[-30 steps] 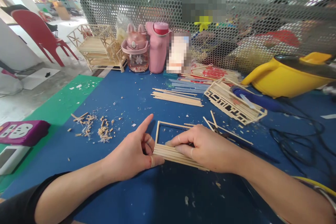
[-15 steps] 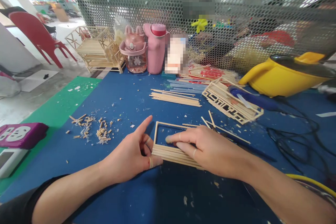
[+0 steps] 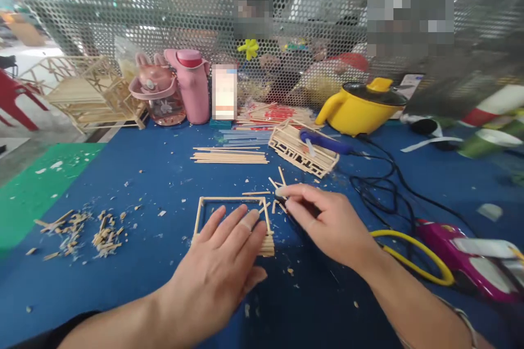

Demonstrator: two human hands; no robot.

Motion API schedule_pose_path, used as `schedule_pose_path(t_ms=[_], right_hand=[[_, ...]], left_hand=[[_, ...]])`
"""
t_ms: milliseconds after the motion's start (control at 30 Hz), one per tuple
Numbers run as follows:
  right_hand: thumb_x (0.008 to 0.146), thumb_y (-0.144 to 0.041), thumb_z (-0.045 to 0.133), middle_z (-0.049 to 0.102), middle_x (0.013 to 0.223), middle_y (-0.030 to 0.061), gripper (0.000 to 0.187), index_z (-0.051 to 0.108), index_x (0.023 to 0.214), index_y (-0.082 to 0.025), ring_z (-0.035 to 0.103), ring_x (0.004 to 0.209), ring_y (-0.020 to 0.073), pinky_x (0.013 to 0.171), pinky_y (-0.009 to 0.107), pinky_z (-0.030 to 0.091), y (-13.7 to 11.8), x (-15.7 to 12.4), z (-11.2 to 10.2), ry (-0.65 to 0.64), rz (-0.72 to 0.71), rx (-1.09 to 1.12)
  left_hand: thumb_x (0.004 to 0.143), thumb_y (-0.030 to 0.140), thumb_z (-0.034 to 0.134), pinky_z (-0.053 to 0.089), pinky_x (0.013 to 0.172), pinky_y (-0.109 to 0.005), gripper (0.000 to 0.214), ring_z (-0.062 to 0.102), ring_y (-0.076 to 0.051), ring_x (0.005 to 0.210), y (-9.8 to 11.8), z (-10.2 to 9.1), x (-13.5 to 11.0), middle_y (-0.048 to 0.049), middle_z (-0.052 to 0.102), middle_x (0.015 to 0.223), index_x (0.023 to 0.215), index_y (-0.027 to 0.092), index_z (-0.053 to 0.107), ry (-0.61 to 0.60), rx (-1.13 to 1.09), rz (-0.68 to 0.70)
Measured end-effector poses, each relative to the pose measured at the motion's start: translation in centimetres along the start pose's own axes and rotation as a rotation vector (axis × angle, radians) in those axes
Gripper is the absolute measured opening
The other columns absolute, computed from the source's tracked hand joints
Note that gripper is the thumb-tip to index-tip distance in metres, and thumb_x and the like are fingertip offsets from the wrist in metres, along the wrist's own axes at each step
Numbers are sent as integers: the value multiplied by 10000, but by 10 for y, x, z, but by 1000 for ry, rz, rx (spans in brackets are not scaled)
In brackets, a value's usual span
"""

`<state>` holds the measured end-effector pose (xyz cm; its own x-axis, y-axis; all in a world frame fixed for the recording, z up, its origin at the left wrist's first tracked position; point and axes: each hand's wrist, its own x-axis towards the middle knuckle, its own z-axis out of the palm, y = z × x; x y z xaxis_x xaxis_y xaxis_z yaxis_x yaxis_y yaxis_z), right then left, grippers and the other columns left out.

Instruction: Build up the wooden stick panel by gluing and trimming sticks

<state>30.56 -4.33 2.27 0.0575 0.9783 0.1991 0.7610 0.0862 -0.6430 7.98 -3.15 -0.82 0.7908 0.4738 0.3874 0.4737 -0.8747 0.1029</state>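
A square frame of thin wooden sticks (image 3: 233, 199) lies flat on the blue table (image 3: 164, 174), its near side filled with glued sticks. My left hand (image 3: 223, 262) lies flat on that near part, fingers stretched out and pressing it down. My right hand (image 3: 323, 221) hovers just right of the frame, fingers curled, fingertips reaching among a few loose sticks (image 3: 278, 180). Whether it grips one I cannot tell.
A bundle of long sticks (image 3: 229, 156), a finished stick panel (image 3: 303, 152) with a blue glue gun (image 3: 327, 143) and black cables (image 3: 388, 191) lie beyond. Yellow pot (image 3: 360, 109), pink bottles (image 3: 192, 92), stick models (image 3: 90, 95), wood scraps (image 3: 82, 226), purple tool (image 3: 470, 256).
The view has swung right. My left hand moved from the frame's left side onto its top, laid flat. My right hand left the frame and reached right, toward the loose sticks.
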Motion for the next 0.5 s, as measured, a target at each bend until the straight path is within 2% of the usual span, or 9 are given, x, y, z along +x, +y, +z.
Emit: schedule_pose_path(t_ms=[67,167,233,367,500], right_hand=[[856,-210,506,731,837,3,194,678,942,-231,664,736,143,691,246,518,0,-3,1,-90,-64,-36],[864,-183,490,730,881,-2,197,667,935,-237,665,799,143,739,251,506,1,-7,2,-125,-109,-58],[869,-181,489,731,913,-3,205,665,955,-241,668,848,148,782,261,498,3,-9,4,-140,-124,-74],[869,-167,488,735,962,-7,221,670,964,-249,669,910,156,837,274,487,5,-10,6,-157,-157,-87],[874,-161,482,734,913,-4,225,678,937,-251,670,858,155,800,270,493,4,-11,8,-172,-186,-89]], left_hand=[[937,262,446,433,998,-496,394,541,-285,1159,7,11,7,-126,589,1276,1298,107,473,-29,38,-5],[931,213,458,540,821,-464,375,631,-269,936,7,19,9,-138,653,1144,1275,67,484,-73,77,8],[934,212,460,563,730,-436,368,636,-261,863,6,20,7,-131,667,1084,1272,70,481,-88,81,9],[953,241,432,565,720,-418,348,629,-250,862,4,19,4,-121,662,1050,1263,89,472,-69,38,-4],[957,245,429,560,745,-417,353,615,-246,889,4,20,3,-121,649,1068,1273,88,453,-55,7,-7]])
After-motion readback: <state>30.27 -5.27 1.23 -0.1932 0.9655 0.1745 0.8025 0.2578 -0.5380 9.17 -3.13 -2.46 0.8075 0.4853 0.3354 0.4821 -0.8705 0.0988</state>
